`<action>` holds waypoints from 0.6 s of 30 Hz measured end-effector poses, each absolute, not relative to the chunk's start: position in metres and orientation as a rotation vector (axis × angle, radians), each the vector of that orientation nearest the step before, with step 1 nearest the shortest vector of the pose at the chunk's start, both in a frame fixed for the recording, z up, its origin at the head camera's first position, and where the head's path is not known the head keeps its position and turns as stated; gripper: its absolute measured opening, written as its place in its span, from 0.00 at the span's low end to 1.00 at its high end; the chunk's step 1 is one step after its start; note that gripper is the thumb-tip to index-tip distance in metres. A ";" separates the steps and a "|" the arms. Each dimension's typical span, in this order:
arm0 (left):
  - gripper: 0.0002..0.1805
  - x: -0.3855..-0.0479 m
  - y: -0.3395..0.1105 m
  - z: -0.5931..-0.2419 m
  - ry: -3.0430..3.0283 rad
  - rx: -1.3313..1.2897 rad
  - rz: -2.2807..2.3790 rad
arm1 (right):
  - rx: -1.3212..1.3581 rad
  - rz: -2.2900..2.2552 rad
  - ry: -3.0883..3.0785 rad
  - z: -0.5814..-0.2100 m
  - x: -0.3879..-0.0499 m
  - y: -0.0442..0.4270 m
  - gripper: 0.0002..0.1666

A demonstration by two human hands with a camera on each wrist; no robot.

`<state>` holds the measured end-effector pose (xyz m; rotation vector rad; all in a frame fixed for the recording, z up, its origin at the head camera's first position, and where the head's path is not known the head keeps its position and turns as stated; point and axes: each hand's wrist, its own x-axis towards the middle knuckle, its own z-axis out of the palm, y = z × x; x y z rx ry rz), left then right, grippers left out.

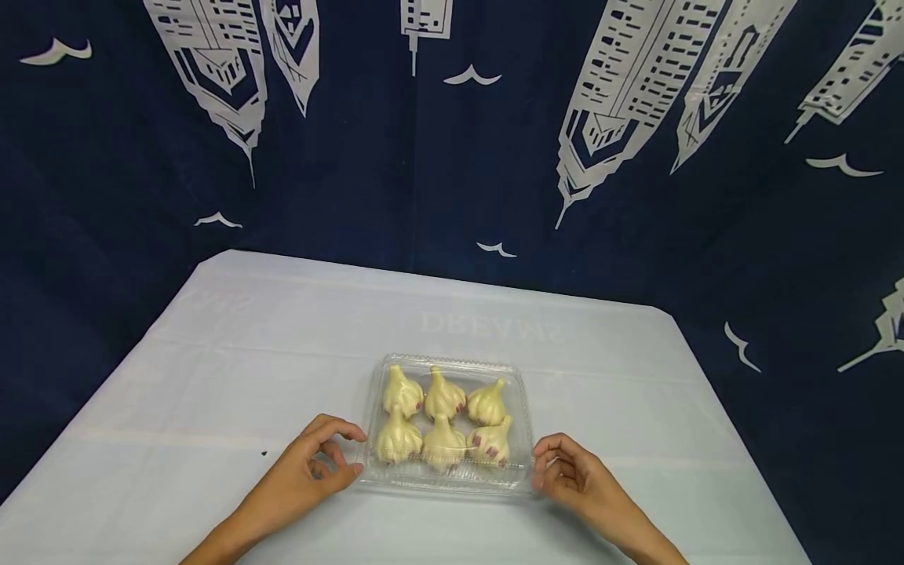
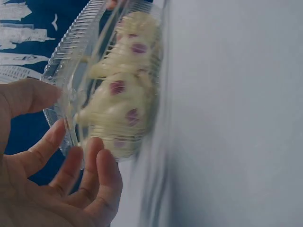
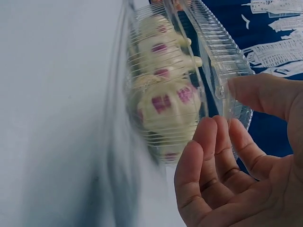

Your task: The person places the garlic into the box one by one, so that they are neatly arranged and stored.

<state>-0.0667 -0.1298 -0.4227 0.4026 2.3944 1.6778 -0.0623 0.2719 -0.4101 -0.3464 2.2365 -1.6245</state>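
A clear plastic clamshell box (image 1: 452,490) sits at the front middle of the white table, its lid over several cream garlic bulbs (image 1: 442,395) in two rows. Purple-red patches mark some of the bulbs. At the box's left edge, my left hand (image 1: 304,471) holds the rim between thumb and fingers. Across from it, the right hand (image 1: 582,482) pinches the right edge near the front corner. Both wrist views show the thumbs against the ridged rim (image 2: 71,52), with the fingertips on its other side. Whether the lid is fastened, I cannot tell.
A white cloth (image 1: 282,329) covers the table, faint lettering showing near its far side. Dark blue fabric (image 1: 395,196) with white building and bird prints hangs behind and around. A small dark speck (image 1: 264,453) lies left of the box.
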 end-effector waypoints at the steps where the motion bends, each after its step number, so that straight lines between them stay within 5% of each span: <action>1: 0.17 -0.066 -0.129 -0.425 2.401 0.400 1.675 | -0.339 -1.621 2.232 -0.411 -0.062 0.271 0.22; 18: 0.24 -0.087 -0.124 -0.432 2.024 0.274 1.897 | -0.236 -1.694 2.218 -0.420 -0.082 0.262 0.27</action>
